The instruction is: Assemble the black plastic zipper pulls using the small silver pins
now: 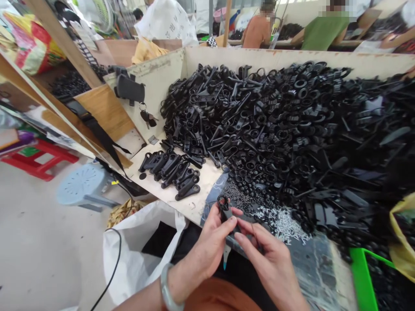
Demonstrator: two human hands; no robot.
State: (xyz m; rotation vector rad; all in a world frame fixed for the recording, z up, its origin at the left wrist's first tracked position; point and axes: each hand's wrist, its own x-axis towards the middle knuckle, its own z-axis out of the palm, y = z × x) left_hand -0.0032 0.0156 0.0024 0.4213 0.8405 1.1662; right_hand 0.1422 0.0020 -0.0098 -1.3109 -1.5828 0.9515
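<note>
A black plastic part (pixel 223 205) with a ring-shaped end stands tilted in my left hand (pixel 212 235), fingers and thumb closed round it. My right hand (pixel 264 250) pinches at the lower end of the same part, thumb against the fingers; its fingers partly cover that end. Below my hands a pale, blue-tipped piece (pixel 226 257) points downward; what it belongs to is hidden. Just beyond my hands lie a heap of small silver pins (pixel 285 222) and many tiny black pieces (pixel 238 194). Several long black parts (pixel 171 169) rest in a row on the board to the left.
A large pile of mixed black plastic parts (pixel 259 116) fills the walled bench. Keys (pixel 148 117) hang on its left wall. A white sack (pixel 129 255) gapes below, beside a blue stool (pixel 82 181). On the right stands a green bin (pixel 359 276). People sit working beyond.
</note>
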